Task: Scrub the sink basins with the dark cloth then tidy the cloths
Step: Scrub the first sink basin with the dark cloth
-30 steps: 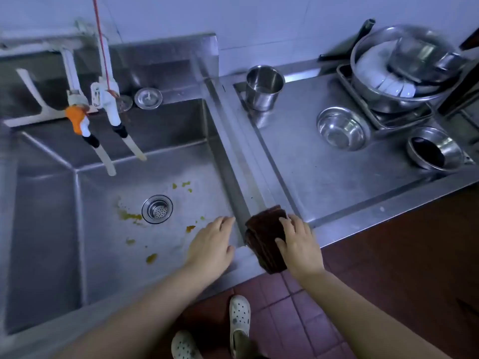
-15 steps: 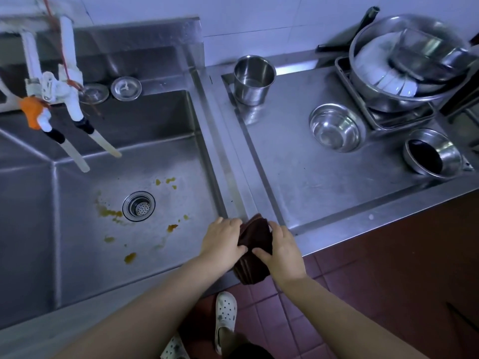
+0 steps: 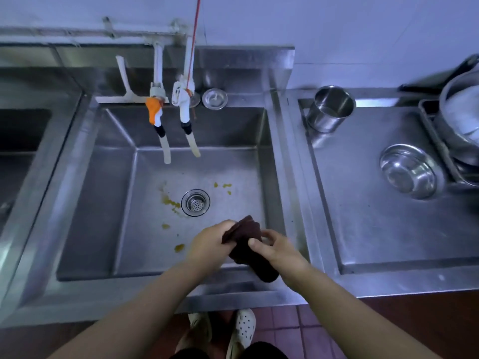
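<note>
My left hand (image 3: 210, 244) hides its fingertips behind the dark cloth (image 3: 246, 244). At the counter's (image 3: 388, 229) right edge, the frame cuts off the big pot (image 3: 461, 120).

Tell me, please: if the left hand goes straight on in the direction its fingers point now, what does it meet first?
The left hand points right, and its fingers already grip the dark cloth. Just beyond the cloth is the right hand, probably next, though depth is unclear.

Dark brown cloth (image 3: 246, 242), yellow-brown stains (image 3: 171, 202) in grey steel sink basin (image 3: 103, 203), orange tap (image 3: 153, 110).
</note>
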